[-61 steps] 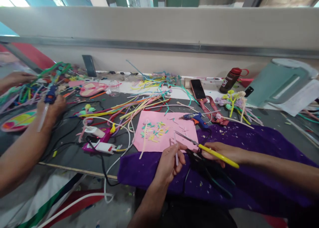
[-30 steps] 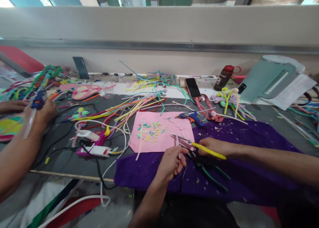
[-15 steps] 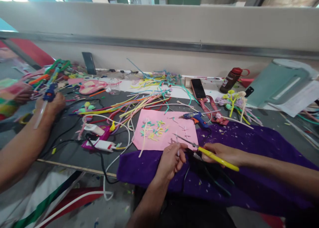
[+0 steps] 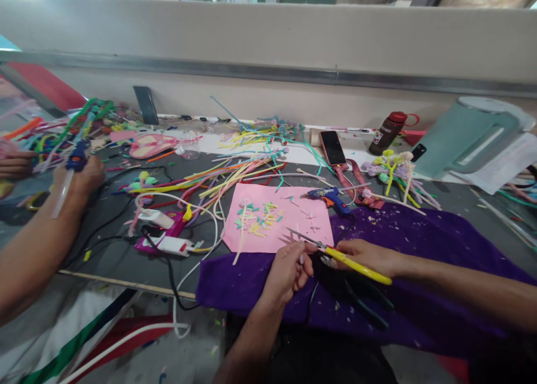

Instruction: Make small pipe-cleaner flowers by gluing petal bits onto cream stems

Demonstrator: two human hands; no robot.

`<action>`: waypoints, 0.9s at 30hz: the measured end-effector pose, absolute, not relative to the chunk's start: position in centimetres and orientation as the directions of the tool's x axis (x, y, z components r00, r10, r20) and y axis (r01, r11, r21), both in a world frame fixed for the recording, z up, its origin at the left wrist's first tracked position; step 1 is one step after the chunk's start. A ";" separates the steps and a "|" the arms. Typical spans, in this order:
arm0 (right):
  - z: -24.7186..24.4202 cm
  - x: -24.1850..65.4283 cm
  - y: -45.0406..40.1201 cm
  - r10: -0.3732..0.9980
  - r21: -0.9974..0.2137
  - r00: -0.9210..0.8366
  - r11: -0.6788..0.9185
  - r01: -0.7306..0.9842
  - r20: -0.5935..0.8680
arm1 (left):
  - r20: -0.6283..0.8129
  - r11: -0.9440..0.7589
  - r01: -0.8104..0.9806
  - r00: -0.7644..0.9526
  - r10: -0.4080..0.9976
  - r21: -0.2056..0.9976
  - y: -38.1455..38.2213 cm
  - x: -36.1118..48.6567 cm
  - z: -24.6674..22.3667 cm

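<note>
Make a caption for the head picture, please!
Right hand holds yellow-handled scissors, left hand a pale strip, by a pink sheet with colourful bits.

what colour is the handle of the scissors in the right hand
Yellow; the scissors handle shows in the head view.

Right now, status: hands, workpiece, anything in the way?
Left hand pinching lilac pipe-cleaner piece. Right hand gripping yellow-handled scissors, blades near it. Nearest clutter: green-handled tool on purple cloth.
</note>
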State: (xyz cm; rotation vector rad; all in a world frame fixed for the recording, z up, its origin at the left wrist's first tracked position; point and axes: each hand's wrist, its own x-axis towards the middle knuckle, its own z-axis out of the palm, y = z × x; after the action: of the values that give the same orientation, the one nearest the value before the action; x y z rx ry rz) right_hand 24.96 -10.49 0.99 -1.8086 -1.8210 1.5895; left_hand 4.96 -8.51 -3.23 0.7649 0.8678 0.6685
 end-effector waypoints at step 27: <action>2.7 25.5 -12.2 0.753 -0.686 -0.272 -0.308 0.659 -0.599 | -0.406 0.510 -0.250 0.370 0.836 0.823 -8.6 5.4 -2.8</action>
State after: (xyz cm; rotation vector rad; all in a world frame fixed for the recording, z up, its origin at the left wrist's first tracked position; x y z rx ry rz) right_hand 25.49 -12.16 2.71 -1.8397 -1.7936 1.6523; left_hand 5.42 -8.56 -2.84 0.7419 0.9398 0.7842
